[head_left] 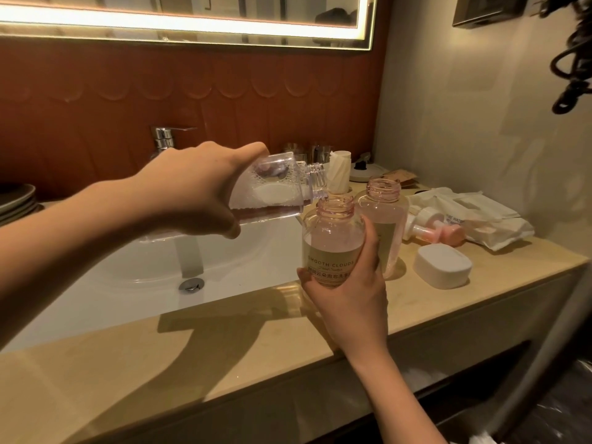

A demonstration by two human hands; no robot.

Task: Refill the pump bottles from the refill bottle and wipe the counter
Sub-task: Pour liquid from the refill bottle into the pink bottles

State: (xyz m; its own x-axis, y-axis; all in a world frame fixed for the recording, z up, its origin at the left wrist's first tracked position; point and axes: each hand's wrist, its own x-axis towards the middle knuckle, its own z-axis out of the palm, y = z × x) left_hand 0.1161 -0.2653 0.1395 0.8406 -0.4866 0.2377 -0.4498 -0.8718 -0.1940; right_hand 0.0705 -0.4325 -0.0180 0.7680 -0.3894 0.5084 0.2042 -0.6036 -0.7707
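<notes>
Here the left hand [198, 184] is wrapped around the base of the clear refill bottle [275, 190]. It holds the bottle tipped almost flat, with the open neck right over the mouth of the front pump bottle [330, 241]. Foam and a little liquid lie along the lower side of the refill bottle. The right hand [349, 290] grips the front pump bottle from the near side, fingers curled around its labelled body. This bottle is upright just right of the sink [144, 267], toward the front edge of the table [224, 363]; whether its base rests on the table cannot be told. A second pump bottle [387, 213], also uncapped, stands just behind and to its right. Two pump heads [432, 230] lie on their sides farther right, beside a white lidded box [443, 265] and some white paper packets [480, 216] near the right edge. A chrome faucet [165, 137] rises at the back edge, and stacked plates [16, 200] sit at the far left.
</notes>
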